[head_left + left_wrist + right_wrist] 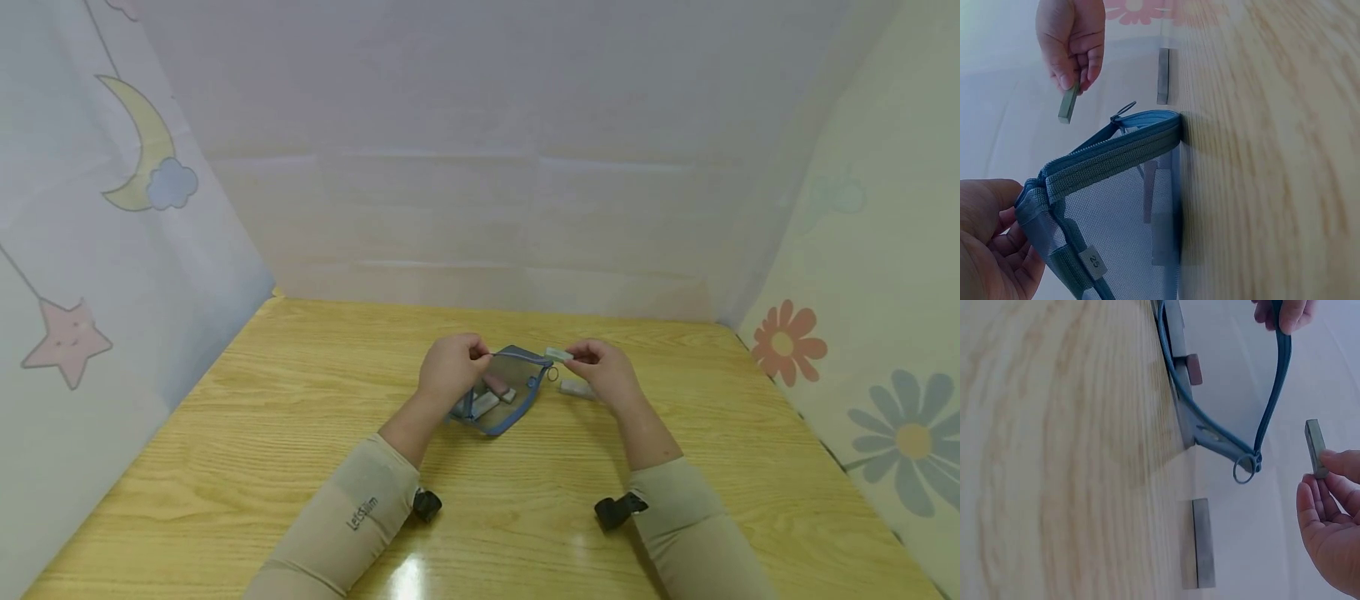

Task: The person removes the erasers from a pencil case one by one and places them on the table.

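Note:
My left hand [450,368] pinches the upper edge of a blue mesh zipper pouch [1116,219], whose mouth gapes toward the right. Inside the pouch lie several small bars, among them a reddish one [495,385] and a pale one [486,406]. Between thumb and fingertips, my right hand [606,373] pinches a greenish rectangular bar [1315,447] by one end. The bar is held up in the air beside the pouch's open mouth, apart from it. A ring-shaped zipper pull [1244,469] hangs at the pouch's corner.
A grey bar [1204,544] lies on the wooden table [300,467], to the right of the pouch and below my right hand. Printed wall sheets [480,208] with moon, star and flower pictures stand around the table's back and sides.

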`<state>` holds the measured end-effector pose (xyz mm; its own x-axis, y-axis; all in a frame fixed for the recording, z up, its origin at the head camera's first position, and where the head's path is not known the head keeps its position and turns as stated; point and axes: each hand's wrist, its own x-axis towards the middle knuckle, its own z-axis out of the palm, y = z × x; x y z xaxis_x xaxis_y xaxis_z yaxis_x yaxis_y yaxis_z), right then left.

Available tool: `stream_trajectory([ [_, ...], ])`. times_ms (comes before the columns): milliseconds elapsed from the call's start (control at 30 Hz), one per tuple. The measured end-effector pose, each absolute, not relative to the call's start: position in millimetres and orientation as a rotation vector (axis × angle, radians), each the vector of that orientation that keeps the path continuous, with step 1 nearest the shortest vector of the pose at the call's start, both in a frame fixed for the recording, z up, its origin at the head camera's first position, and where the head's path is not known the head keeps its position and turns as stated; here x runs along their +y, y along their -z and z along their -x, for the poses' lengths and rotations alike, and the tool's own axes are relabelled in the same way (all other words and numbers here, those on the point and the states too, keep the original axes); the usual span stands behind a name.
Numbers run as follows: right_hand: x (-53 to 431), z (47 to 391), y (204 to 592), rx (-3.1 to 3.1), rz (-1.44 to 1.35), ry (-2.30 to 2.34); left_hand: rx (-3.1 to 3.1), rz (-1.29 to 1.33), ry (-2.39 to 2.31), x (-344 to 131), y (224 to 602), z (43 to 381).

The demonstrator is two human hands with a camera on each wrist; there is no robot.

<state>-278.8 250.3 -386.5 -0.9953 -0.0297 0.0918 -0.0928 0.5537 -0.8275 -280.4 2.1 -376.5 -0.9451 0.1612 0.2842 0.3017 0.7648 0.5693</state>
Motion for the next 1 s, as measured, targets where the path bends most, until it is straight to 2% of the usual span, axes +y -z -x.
stream_trajectory([
  [400, 273, 288, 405, -2.718, 0.052, -1.466, -2.756, 0.357, 0.943, 2, 376, 280],
  [1000, 288, 293, 418, -2.799, 0.149, -1.349, -2.766, 0.358, 0.968, 3, 376, 279],
])
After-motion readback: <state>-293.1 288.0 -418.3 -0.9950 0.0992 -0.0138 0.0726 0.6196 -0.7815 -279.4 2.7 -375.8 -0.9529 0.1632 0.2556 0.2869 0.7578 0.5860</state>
